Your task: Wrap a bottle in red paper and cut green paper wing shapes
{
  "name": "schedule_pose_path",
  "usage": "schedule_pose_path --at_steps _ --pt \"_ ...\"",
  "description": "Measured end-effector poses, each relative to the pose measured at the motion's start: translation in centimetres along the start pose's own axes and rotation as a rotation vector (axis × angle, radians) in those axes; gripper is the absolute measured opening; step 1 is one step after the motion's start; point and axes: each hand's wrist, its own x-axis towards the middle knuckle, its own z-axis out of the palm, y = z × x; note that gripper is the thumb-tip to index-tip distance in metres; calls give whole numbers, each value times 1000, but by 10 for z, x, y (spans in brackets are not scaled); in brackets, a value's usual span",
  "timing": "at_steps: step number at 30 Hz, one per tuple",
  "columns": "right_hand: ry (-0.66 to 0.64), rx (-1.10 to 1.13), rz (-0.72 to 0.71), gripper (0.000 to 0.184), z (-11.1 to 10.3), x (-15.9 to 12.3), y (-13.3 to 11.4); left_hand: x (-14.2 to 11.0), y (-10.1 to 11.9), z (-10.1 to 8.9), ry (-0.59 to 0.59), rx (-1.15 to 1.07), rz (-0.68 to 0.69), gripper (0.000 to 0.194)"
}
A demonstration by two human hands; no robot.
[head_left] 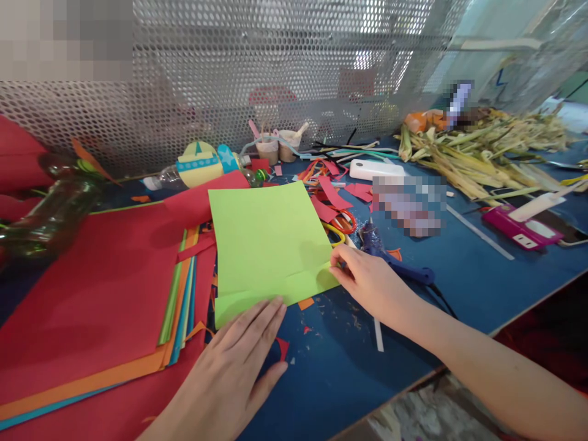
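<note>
A light green sheet of paper (266,239) lies on the blue table, with a narrow strip folded up along its near edge. My left hand (248,349) rests on the lower left of that fold, fingers stretched out and flat, thumb apart. At the sheet's lower right corner, my right hand (358,275) pinches the paper edge between thumb and fingers. Scissors with a yellow handle (336,234) and others with a red handle (346,220) lie partly under the sheet's right side. A blue glue gun (395,260) lies just beyond my right hand.
Stacked coloured paper (110,288), red on top, covers the left. Green plastic bottles (55,208) and a decorated bottle (206,168) stand or lie behind it. Red scraps (335,193), a white power bank (376,169), dried husks (463,153) and a magenta device (521,228) spread rightward. Perforated metal (275,67) backs the table.
</note>
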Motion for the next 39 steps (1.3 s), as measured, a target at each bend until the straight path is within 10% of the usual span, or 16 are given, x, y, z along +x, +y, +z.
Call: schedule_pose_path --at_steps 39 --pt "2 -42 -69 13 -1 -4 1 -1 1 -4 -78 -51 -33 57"
